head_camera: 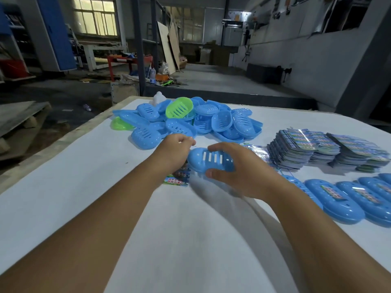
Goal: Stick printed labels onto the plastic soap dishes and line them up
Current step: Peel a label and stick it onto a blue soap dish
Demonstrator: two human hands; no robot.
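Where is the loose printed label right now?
Head view: the loose printed label lies on the white table, centre, just below the left hand, left of the blue plastic soap dish.

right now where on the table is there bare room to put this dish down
Bare white tabletop lies near the camera between the two forearms, and along the left side below the loose pile of blue and green slotted plastic soap dishes. The right side is crowded: stacked printed labels and the row of labelled blue dishes. A loose label lies under the left hand.
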